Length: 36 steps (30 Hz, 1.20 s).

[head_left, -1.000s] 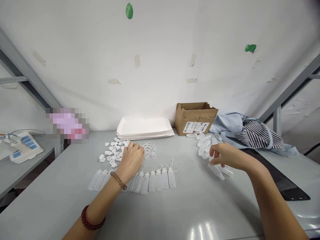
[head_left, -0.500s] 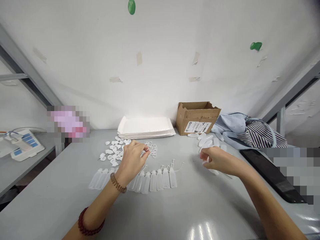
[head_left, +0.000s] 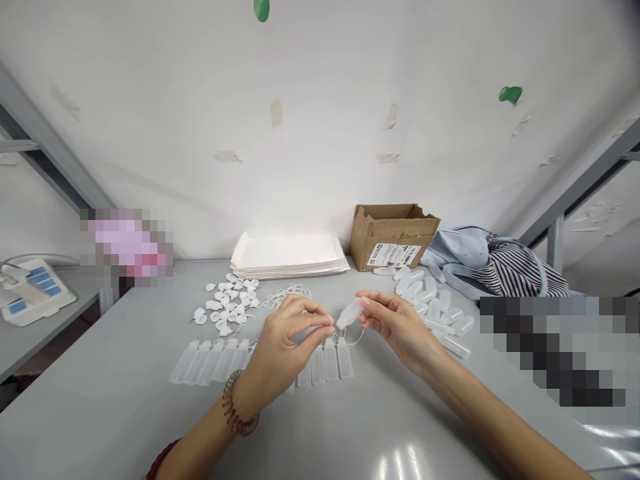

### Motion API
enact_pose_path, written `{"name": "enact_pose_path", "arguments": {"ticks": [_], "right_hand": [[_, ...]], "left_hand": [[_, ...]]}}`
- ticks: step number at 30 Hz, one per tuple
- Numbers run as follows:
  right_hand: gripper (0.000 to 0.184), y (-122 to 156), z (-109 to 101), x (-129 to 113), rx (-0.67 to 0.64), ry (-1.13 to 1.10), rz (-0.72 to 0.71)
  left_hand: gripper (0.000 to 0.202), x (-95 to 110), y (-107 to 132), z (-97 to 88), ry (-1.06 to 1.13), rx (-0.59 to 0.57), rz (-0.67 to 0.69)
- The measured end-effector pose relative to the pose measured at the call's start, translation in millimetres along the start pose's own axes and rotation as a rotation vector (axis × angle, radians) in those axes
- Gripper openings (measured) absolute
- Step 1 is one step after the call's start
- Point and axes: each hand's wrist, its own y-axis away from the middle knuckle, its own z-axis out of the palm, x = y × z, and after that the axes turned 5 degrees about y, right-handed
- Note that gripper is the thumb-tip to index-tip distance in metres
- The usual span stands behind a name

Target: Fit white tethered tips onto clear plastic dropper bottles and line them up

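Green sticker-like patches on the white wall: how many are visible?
2. One green patch sits at the top edge, near the middle; a second green patch is at the upper right, above the blue and striped cloth. Others may lie out of frame.

Table (head_left: 100, 413): bottle row (head_left: 210, 360) near ctr, running left to right. Caps (head_left: 225, 303) beyond the row, left of ctr; loops (head_left: 290, 293) just right of caps. Paper stack (head_left: 287, 255) at far edge, ctr, against wall; box (head_left: 393, 235) just right of it. Loose bottles (head_left: 435, 303) on the near side of box, right of ctr; cloth (head_left: 495, 267) far right, behind them. Left hand (head_left: 285, 347) over the row's right end, right hand (head_left: 395, 320) to its right, w/ a bottle (head_left: 350, 312) btwn the two, above the table. Device (head_left: 27, 293) on a 2nd surface, far left, apart from the table.
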Motion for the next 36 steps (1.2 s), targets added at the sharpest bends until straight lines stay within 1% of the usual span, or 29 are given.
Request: {"name": "enact_pose_path", "arguments": {"ticks": [4,7,9,12,15,19,31,36], "right_hand": [[0.027,0.9,4.3,4.7,-0.031,-0.105,0.056],[0.024,2.7,8.0,8.2,-0.065,-0.127,0.068],[0.023,3.7,10.1,10.2,-0.080,-0.136,0.072],[0.022,4.8,11.9,11.7,-0.113,-0.156,0.078],[0.022,5.8,12.5,11.7,-0.151,-0.157,0.090],[0.023,7.6,12.6,12.4,-0.179,-0.125,0.080],[0.028,11.9,15.9,13.1,-0.264,0.036,0.038],[0.029,10.7,15.4,14.7,-0.292,0.057,0.009]], "left_hand": [[0.007,1.5,1.9,3.2,-0.018,0.072,0.037],[0.011,0.1,3.9,3.8,-0.071,0.104,0.021],[0.014,-1.8,5.0,3.8,-0.085,0.111,0.063],[0.014,-4.8,5.2,3.7,-0.083,0.120,0.150],[0.013,-6.0,4.2,2.9,-0.085,0.125,0.169],[0.013,-4.2,2.8,0.2,-0.071,0.107,0.136],[0.012,1.5,1.3,-7.2,0.022,0.037,-0.036],[0.011,2.3,1.5,-7.9,0.030,0.010,-0.065]]}}
